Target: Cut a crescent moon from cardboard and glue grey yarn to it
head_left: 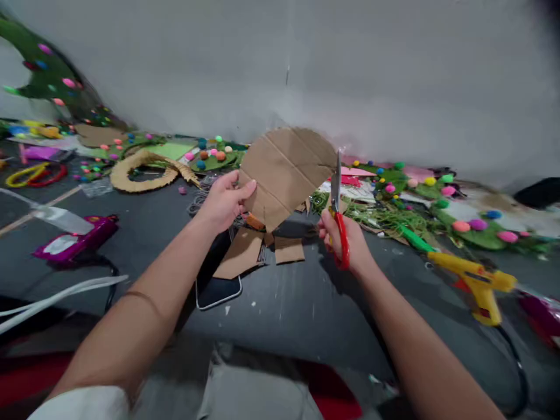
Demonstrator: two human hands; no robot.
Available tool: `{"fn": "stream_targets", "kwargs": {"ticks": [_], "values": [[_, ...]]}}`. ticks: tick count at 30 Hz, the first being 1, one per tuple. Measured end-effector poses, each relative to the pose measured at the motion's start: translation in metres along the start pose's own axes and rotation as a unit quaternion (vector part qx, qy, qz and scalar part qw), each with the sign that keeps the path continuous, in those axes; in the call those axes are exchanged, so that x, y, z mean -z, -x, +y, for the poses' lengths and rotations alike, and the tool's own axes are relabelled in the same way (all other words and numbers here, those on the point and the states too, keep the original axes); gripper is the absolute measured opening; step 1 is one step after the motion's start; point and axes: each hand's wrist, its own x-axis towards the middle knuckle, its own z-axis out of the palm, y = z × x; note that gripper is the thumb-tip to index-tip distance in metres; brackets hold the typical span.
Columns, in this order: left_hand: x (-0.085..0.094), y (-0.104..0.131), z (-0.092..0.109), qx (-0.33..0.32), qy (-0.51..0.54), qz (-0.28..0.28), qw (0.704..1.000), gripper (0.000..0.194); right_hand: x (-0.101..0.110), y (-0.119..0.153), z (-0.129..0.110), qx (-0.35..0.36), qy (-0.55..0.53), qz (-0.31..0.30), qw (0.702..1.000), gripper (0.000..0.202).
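Note:
My left hand (226, 202) pinches the left edge of a brown cardboard piece (284, 172), rounded at the top and tapering to a point below. The piece is held up above the table and shows crease lines. In my right hand (345, 239) is a pair of scissors (341, 233) with red handles, blades pointing upward. Those blades stand at the right edge of the cardboard; whether they touch it I cannot tell. Cardboard scraps (289, 249) lie below on the dark table (280, 303), some over a phone (219, 291).
A yellow glue gun (475, 280) with its cord lies at right. To the left are a purple power strip (76, 239) with a white plug and cables, and a braided ring (144, 171). Green pieces with colourful pompoms (476, 226) line the wall (280, 64).

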Motion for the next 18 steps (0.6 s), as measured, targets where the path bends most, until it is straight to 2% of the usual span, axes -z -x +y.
{"fn": "stream_targets", "kwargs": {"ticks": [7,18], "values": [[0.0,0.001,-0.005,0.002,-0.019,-0.013,1.0,0.034,-0.001,0.0,-0.001,-0.006,-0.012,0.013,1.0,0.06],[-0.007,0.006,-0.015,0.025,-0.025,-0.065,0.997,0.05,-0.002,0.003,-0.009,-0.033,-0.026,0.024,0.999,0.062]]}}
